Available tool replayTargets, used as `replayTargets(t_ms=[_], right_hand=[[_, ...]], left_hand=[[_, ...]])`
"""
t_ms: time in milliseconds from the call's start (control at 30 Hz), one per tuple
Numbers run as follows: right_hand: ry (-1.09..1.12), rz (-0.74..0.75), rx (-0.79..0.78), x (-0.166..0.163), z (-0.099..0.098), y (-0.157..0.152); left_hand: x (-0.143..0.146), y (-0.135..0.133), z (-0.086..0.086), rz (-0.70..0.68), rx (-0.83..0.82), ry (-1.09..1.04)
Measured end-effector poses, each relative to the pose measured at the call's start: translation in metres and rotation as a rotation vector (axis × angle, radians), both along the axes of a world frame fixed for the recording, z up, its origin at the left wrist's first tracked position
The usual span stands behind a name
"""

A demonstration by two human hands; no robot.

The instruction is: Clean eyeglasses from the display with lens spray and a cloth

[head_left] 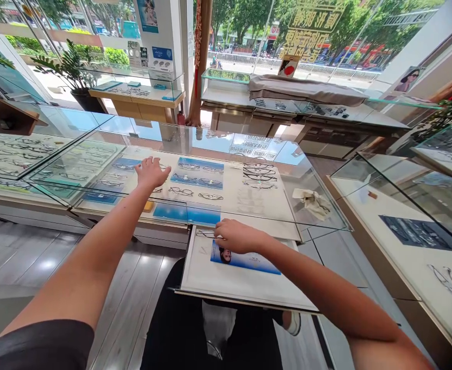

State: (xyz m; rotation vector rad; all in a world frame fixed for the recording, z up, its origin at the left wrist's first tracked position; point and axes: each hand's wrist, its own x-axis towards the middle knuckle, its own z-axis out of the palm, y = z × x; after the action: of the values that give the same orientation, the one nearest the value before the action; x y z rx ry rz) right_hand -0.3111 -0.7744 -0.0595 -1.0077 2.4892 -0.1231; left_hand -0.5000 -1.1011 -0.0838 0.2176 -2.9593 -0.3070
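My left hand (151, 172) lies flat with fingers spread on the glass top of a display case (318, 226), above rows of eyeglass frames (195, 192) laid on blue cards. My right hand (237, 236) rests on a white pull-out tray (233, 282) below the glass, its fingers curled at a thin pair of glasses (206, 235) lying at the tray's far edge. A blue picture card (249, 262) lies on the tray just under that hand.
A crumpled pale cloth (314, 201) lies inside the case at the right. More glass cases with eyewear stand to the left (14, 154) and right (422, 226). A potted plant (72, 67) and further counters stand by the windows. Grey floor lies below.
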Motion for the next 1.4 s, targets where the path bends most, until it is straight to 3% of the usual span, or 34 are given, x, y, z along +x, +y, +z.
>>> replayTargets(t_ms=[167, 267, 467, 633, 967, 1100, 1167, 1233, 1300, 1333, 1400], right_hand=[[0.092, -0.003, -0.262, 0.006, 0.076, 0.004], [0.179, -0.022, -0.209, -0.015, 0.09, -0.018], [0.241, -0.04, -0.047, -0.053, 0.061, -0.053], [0.264, -0.028, -0.066, -0.062, 0.048, -0.066], [0.28, -0.046, -0.11, -0.059, 0.049, -0.072], [0.289, -0.008, -0.241, -0.031, 0.064, -0.069], [0.194, 0.066, -0.288, -0.011, 0.061, -0.069], [0.056, 0.173, -0.25, 0.005, 0.044, -0.07], [-0.022, 0.247, -0.168, 0.009, 0.015, -0.07], [-0.032, 0.231, -0.111, 0.006, -0.002, -0.069], [0.011, 0.058, -0.004, -0.012, -0.036, -0.062]], left_hand=[[-0.001, -0.002, -0.002, -0.002, 0.003, 0.006], [-0.001, -0.002, 0.0, -0.003, -0.003, 0.001], [0.002, 0.001, 0.003, 0.005, -0.016, -0.004], [0.002, 0.0, 0.001, -0.003, -0.014, 0.004], [0.001, 0.001, 0.0, 0.004, -0.018, 0.003], [0.003, 0.002, 0.002, 0.008, -0.01, 0.001], [0.003, 0.003, 0.002, 0.005, -0.002, 0.001], [0.004, 0.003, 0.003, 0.001, 0.007, 0.0], [0.004, 0.003, 0.003, -0.002, 0.011, -0.001], [0.004, 0.003, 0.004, -0.003, 0.012, -0.001], [0.003, 0.003, 0.004, -0.003, 0.011, -0.002]])
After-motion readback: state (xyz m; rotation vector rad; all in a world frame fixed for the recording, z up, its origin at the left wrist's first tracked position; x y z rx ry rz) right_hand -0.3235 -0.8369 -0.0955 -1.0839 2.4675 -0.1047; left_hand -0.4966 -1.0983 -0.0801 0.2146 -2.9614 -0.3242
